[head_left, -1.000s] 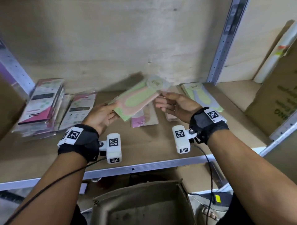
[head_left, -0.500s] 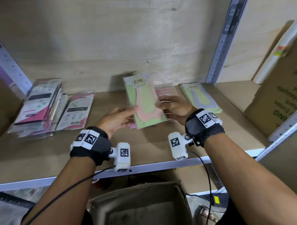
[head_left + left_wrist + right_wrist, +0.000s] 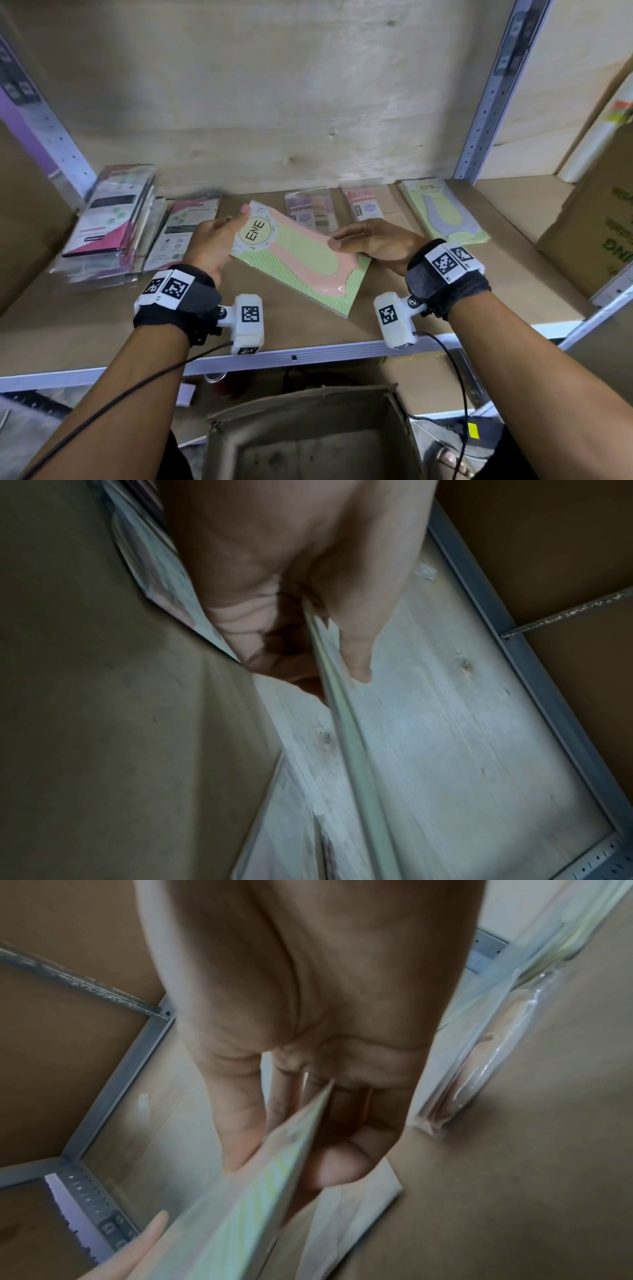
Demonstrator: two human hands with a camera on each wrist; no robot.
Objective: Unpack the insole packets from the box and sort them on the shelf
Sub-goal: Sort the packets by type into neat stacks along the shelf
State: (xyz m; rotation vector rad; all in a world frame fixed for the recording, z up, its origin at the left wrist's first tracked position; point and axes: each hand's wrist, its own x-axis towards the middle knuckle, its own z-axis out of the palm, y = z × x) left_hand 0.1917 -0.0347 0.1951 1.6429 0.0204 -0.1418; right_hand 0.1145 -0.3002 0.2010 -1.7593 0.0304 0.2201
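Observation:
I hold a green and pink insole packet [image 3: 298,260] marked ENE over the middle of the wooden shelf [image 3: 85,318]. My left hand [image 3: 219,240] pinches its top left end, thumb on the label. The right hand [image 3: 370,240] grips its right edge, thumb on top and fingers underneath. In the left wrist view the packet [image 3: 346,739] shows edge-on between thumb and fingers. The right wrist view shows the same packet [image 3: 260,1191] pinched from above and below. The cardboard box [image 3: 308,438] stands open below the shelf.
A stack of pink and dark packets [image 3: 113,219] lies at the shelf's left, another pink packet [image 3: 188,229] beside it. Purple [image 3: 308,209], pink [image 3: 363,204] and green-lilac [image 3: 445,212] packets lie along the back. A big carton [image 3: 596,219] stands right. A steel upright [image 3: 493,89] divides the bays.
The packet has turned from upright to slanting, its label end now up-left, and has come down and forward. Both hands kept hold; the left moved to the label end.

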